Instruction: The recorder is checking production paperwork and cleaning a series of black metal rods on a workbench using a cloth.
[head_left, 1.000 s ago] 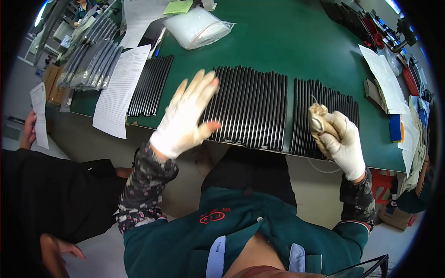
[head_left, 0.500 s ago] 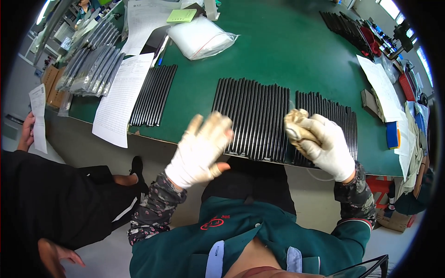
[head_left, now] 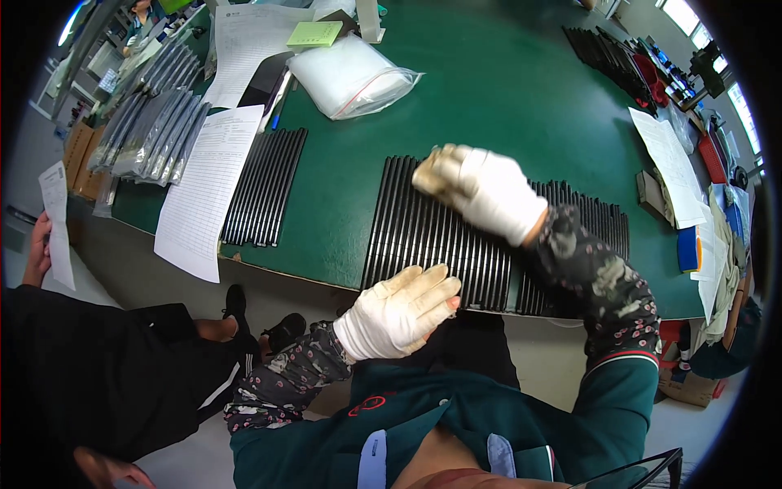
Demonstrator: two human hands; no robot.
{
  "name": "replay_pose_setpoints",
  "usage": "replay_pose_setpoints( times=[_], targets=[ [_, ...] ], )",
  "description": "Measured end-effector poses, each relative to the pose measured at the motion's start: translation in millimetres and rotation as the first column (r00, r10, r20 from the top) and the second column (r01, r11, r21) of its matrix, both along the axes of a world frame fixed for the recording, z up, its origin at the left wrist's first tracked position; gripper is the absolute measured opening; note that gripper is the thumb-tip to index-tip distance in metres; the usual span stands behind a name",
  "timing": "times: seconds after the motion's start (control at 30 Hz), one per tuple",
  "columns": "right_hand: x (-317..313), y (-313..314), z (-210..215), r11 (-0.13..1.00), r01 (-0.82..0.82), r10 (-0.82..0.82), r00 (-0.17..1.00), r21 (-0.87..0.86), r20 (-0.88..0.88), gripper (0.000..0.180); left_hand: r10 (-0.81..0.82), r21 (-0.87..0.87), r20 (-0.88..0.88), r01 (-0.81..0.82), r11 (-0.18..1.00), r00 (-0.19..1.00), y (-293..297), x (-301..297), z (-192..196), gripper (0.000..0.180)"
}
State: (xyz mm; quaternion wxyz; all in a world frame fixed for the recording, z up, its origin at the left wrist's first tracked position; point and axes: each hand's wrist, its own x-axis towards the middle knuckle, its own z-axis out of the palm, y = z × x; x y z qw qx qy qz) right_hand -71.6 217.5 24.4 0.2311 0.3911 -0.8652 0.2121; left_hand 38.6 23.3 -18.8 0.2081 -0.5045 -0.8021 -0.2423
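Rods (head_left: 440, 236) lie side by side, long axes running away from the person; right hand (head_left: 481, 189) closed on a cloth atop them, left hand (head_left: 403, 311) open at their near ends

A row of ribbed strips (head_left: 432, 244) lay at the counter's (head_left: 505, 106) near edge; a smaller row (head_left: 265, 187) sat left, with a paper sheet (head_left: 199, 191) beside it and a plastic bag (head_left: 354, 77) behind.

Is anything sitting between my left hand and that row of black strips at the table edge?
Nothing visible. The left hand lies flat at the near ends of the black strips, with no object between them.
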Motion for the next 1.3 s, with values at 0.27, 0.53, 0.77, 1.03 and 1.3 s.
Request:
replay_pose_setpoints(
  times=[0.27,0.53,0.77,1.03,1.3],
  targets=[
    [-17.1,-1.0,4.7,0.994,0.044,-0.066,0.967,0.096,0.246,0.011,-0.023,0.02,0.01,0.022,1.0,1.0,3.1,-1.5,7.1,0.027],
    [-25.8,-6.7,-9.3,1.0,-0.014,0.014,0.998,-0.011,0.062,0.021,-0.034,0.047,0.009,0.033,0.998,0.999,6.2,-1.6,12.1,0.018],
    [13.5,-30.7,3.0,0.979,-0.206,0.205,0.977,0.004,0.059,0.013,-0.005,0.006,0.006,0.005,1.0,1.0,-1.1,3.3,11.4,0.021],
    [33.3,-23.5,3.6,0.953,-0.279,0.258,0.951,0.117,0.17,0.019,-0.001,-0.044,0.036,0.002,0.999,0.999,-2.7,2.3,10.4,0.022],
    [-23.8,60.0,24.5,0.941,0.338,-0.322,0.905,-0.012,0.278,0.028,-0.084,-0.135,0.152,0.104,0.985,0.985,-2.4,-0.6,29.8,0.039]
  ],
)
